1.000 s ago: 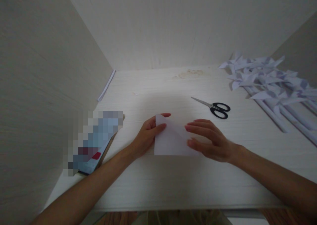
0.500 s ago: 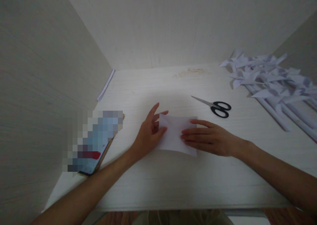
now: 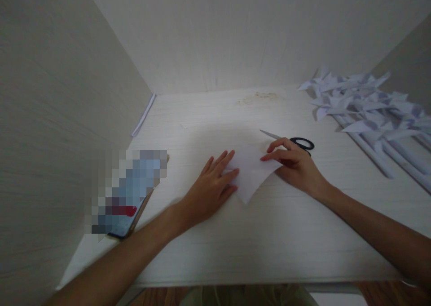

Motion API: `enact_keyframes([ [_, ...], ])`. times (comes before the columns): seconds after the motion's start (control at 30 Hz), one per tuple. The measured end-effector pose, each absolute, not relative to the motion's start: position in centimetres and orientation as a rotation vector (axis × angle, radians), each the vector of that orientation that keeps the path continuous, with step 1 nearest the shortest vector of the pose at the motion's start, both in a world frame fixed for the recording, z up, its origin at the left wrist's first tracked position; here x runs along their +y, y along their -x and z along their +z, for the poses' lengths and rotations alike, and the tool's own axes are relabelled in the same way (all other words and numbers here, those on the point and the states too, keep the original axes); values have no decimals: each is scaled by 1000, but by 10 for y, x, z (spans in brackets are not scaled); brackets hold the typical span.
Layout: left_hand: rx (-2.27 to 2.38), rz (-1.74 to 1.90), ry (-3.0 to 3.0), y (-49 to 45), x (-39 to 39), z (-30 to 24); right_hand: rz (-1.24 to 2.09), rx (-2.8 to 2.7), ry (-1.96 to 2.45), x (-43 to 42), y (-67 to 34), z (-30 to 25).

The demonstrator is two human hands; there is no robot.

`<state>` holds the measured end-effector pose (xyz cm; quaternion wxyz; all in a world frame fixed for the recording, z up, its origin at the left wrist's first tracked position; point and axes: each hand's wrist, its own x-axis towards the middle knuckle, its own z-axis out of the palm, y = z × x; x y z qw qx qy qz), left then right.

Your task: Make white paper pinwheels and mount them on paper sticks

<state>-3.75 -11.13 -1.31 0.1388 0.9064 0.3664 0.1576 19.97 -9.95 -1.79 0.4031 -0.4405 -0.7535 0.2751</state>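
A small white sheet of paper (image 3: 251, 171) lies turned cornerwise on the table, one corner pointing toward me and its right corner lifted. My left hand (image 3: 210, 187) rests flat with fingers outstretched over the paper's left corner. Between its thumb and fingers, my right hand (image 3: 296, 164) pinches the right corner; the thumb is mostly hidden. Just behind that hand are scissors (image 3: 303, 143) with black handles, partly covered by it, blades pointing to the back left.
White paper pinwheels (image 3: 363, 104) on rolled paper sticks (image 3: 367, 155) are heaped at the right. A phone (image 3: 134, 193), its screen blurred, lies at the left. One thin paper strip (image 3: 144, 115) rests along the left wall. Panels enclose the table (image 3: 208, 261) behind and at both sides.
The paper has turned from square-on to cornerwise. My left hand has flattened onto it, and my right hand has gone from lying on the sheet to pinching its right corner.
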Motion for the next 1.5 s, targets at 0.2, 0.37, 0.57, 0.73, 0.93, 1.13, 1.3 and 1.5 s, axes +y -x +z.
enact_keyframes([
  [0.2, 1005, 262, -2769, 34, -118, -9, 1180, -1396, 1097, -96, -195, -19],
  [0.37, 1054, 242, -2787, 30, -124, -7, 1287, -1394, 1023, -102, -188, -14],
  [0.57, 1041, 229, -2791, 29, -126, -8, 1175, -1615, 1135, -107, -184, -20],
  [0.73, 962, 194, -2790, 29, -124, -6, 864, -1704, 1271, -105, -188, -25],
  [0.93, 845, 177, -2783, 31, -122, -6, 563, -1785, 1259, -104, -188, -22],
  [1.13, 836, 108, -2819, 31, -122, -4, 379, -2209, 1030, -109, -193, -15],
  [1.3, 838, 72, -2841, 32, -122, -3, 352, -2387, 925, -110, -193, -11],
  [1.5, 805, 58, -2848, 32, -121, -2, 413, -1929, 1253, -105, -189, -17],
])
